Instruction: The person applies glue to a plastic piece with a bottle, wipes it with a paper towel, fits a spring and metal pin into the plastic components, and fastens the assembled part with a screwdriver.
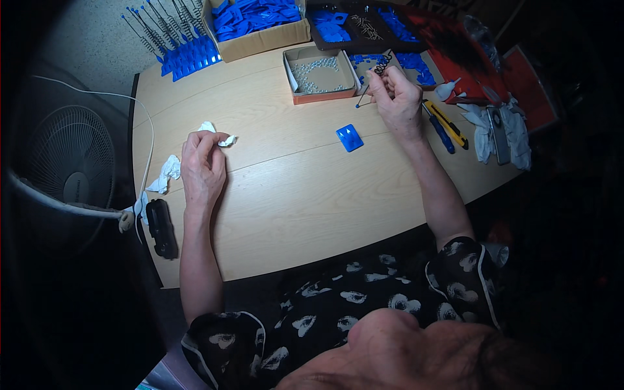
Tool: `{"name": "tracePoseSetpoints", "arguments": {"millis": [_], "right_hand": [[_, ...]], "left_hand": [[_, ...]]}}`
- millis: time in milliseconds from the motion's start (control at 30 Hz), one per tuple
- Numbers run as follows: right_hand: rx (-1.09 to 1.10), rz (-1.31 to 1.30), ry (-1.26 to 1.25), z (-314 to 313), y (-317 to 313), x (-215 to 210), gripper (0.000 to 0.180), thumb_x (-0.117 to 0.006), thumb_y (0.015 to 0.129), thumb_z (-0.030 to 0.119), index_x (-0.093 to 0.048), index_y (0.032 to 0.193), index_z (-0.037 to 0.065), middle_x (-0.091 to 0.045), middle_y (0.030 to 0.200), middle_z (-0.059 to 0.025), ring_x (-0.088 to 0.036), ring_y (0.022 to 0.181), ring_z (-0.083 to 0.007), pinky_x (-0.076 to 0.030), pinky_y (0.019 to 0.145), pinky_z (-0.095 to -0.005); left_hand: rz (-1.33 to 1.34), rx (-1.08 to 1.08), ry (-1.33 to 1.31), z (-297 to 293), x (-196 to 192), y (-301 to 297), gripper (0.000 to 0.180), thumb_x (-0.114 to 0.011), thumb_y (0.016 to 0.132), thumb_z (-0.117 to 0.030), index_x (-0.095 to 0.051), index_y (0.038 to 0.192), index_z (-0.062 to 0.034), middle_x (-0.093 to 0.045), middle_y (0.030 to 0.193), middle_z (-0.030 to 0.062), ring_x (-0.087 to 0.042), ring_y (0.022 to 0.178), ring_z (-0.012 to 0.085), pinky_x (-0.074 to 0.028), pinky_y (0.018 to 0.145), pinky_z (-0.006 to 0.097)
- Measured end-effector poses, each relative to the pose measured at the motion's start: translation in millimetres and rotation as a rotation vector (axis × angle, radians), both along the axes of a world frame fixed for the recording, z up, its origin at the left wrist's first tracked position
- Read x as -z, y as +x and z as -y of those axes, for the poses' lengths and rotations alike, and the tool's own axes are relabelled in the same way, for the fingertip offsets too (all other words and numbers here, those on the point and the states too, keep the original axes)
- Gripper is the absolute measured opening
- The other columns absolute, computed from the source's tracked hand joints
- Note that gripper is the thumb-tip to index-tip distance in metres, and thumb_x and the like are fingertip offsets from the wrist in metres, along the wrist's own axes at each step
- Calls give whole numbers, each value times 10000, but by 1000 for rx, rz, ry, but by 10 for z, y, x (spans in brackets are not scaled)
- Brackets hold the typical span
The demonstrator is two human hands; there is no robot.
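My left hand (203, 166) rests on the left part of the wooden table, its fingers closed on a crumpled white tissue (227, 141). Between the thumb and fingers of my right hand (402, 104) is a thin dark rod with a black coil spring (384, 64) and a small blue ball at its lower end. The hand is raised near the row of boxes. Below and to its left, a blue square plastic piece (350, 138) lies on the tabletop. The shallow box of small transparent beads (323, 99) stands just left of my right hand.
Blue bases with upright springs (188, 57) stand back left, beside a carton of blue parts (266, 31). A compartment tray (364, 45) sits behind. A yellow cutter (446, 125), a blue screwdriver (440, 130) and a phone (499, 136) lie right. A fan (71, 156) stands left, near a black case (161, 227).
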State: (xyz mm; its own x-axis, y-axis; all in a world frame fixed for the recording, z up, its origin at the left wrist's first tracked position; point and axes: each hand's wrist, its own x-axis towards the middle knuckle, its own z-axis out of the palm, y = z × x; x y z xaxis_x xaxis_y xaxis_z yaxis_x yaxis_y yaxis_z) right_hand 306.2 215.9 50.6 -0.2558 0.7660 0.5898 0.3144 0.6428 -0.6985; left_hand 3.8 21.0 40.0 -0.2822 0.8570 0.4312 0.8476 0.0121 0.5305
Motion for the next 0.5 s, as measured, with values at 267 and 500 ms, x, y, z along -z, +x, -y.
{"name": "tracePoseSetpoints", "arguments": {"millis": [267,500], "right_hand": [[-67,-174,-81,220,-27,-119,121,-620,949,93,-595,881,-5,-630,679,-49,-617,604,-96,-491,540,-231],[-560,-533,-354,759,23,-347,220,-539,1001,159,-574,1099,-34,-622,845,-109,-631,740,-186,-550,623,-313]], "left_hand": [[1,-5,-3,55,-33,-44,185,-604,838,22,-706,981,-39,-608,954,95,-579,914,251,-470,794,362],[131,137,232,127,-341,349,264,-756,797,-95,-721,1056,-54,-639,1048,91,-565,1002,233,-463,853,346]]}}
